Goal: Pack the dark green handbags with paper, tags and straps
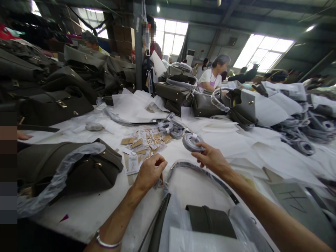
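My right hand (210, 157) pinches the edge of a coiled strap (191, 142) in clear plastic wrap, just above the white table. Curled closed, my left hand (151, 170) is beside a pile of brown and white hang tags (147, 138) with white strings. A bit of brown tag and string shows beneath its fingers; whether they grip it is hidden. Right in front of me is a dark olive handbag (211, 220), partly covered by plastic and white sheet, its wrapped handle (207, 172) arching up between my hands. More coiled straps (176, 132) lie behind the tags.
Another dark handbag (89, 168) with a wrapped handle lies at left. Stacked bags (173, 92) and loose white paper sheets (265, 147) cover the far side. Wrapped coils (304, 145) are heaped at right. A co-worker (211, 77) stands across the table, near a post (139, 52).
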Demonstrator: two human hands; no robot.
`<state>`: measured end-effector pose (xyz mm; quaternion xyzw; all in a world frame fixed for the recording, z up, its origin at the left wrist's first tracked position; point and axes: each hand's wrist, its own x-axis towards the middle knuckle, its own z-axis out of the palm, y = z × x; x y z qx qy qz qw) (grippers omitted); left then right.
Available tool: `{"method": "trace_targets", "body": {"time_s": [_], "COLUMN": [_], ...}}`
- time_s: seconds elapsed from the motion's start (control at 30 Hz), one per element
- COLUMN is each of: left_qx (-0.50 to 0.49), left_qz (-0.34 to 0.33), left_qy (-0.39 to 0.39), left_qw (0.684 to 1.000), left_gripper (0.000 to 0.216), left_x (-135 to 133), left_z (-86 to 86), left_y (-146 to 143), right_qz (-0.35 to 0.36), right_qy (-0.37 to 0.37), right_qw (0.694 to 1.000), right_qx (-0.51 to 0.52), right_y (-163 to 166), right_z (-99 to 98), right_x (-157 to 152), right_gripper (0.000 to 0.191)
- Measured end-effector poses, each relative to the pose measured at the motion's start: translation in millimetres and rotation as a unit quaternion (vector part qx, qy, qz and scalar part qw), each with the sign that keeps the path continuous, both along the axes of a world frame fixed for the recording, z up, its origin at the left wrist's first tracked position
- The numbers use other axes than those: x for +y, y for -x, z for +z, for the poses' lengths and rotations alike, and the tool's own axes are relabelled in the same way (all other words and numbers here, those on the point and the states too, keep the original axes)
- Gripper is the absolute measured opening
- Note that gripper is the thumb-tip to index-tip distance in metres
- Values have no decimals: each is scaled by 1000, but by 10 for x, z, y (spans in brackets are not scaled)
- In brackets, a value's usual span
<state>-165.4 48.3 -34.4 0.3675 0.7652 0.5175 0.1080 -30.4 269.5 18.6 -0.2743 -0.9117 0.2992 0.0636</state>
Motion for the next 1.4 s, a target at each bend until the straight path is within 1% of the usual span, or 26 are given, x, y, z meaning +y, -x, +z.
{"method": "trace_targets", "body": {"time_s": [0.03,0.07,0.17,0.23,0.3,0.37,0.43,0.47,0.5,0.53,0.6,0.67,0.73,0.8,0.87,0.93,1.07,1.13,1.17,1.23,1.3,1.33,1.4], "left_qx": [5,9,13,14,22,36,65,86,108,133,176,198,202,202,206,211,214,218,224,242,263,274,295], "left_qz": [-3,-7,-15,-17,-13,-11,-23,-38,-57,-78,-121,-150,-166,-172,-173,-170,-169,-160,-146,-109,-89,-92,-115], "left_qy": [0,2,10,13,15,22,34,42,53,70,114,155,182,197,205,207,214,225,235,254,263,260,249], "left_qw": [1000,1000,1000,1000,1000,999,997,995,991,986,970,956,948,944,941,940,938,936,935,930,924,921,915], "left_gripper": [16,16,16,16,16,14,11,14,20,28,43,52,53,49,44,39,27,20,24,36,37,35,28], "left_x": [-1,-3,-16,-28,-36,-28,9,43,89,146,287,443,582,678,713,685,527,467,453,457,492,516,564], "left_z": [6,9,-6,-37,-69,-75,-37,-2,39,83,152,168,123,51,-4,-16,47,64,60,29,-19,-42,-76], "left_y": [-10,-18,-30,-25,-21,-32,-63,-84,-106,-125,-146,-141,-125,-119,-130,-155,-269,-377,-441,-570,-670,-704,-743], "right_qz": [5,14,53,58,38,36,66,87,102,109,110,112,127,153,175,176,148,151,156,174,176,170,149], "right_qy": [29,34,-15,-38,-69,-130,-198,-221,-237,-243,-237,-230,-239,-253,-262,-266,-241,-209,-190,-137,-69,-44,-31], "right_qw": [1000,999,994,988,989,986,973,965,957,952,951,954,951,944,938,941,958,965,968,972,977,979,985], "right_qx": [0,-11,-94,-135,-128,-99,-98,-113,-132,-150,-165,-155,-149,-148,-143,-116,-41,-46,-55,-78,-98,-99,-87], "right_y": [-172,-332,-659,-714,-665,-564,-454,-404,-359,-319,-256,-215,-191,-177,-168,-158,-125,-102,-90,-60,-8,34,158], "right_z": [-19,-50,-146,-141,-74,0,19,-1,-38,-85,-183,-247,-263,-252,-255,-299,-457,-489,-478,-403,-274,-203,-83], "right_x": [-123,-239,-476,-527,-522,-498,-474,-462,-449,-434,-402,-375,-358,-345,-332,-323,-332,-326,-309,-235,-123,-67,12], "right_gripper": [41,39,35,27,23,22,29,33,33,29,21,18,17,16,14,16,38,36,32,28,26,22,15]}}
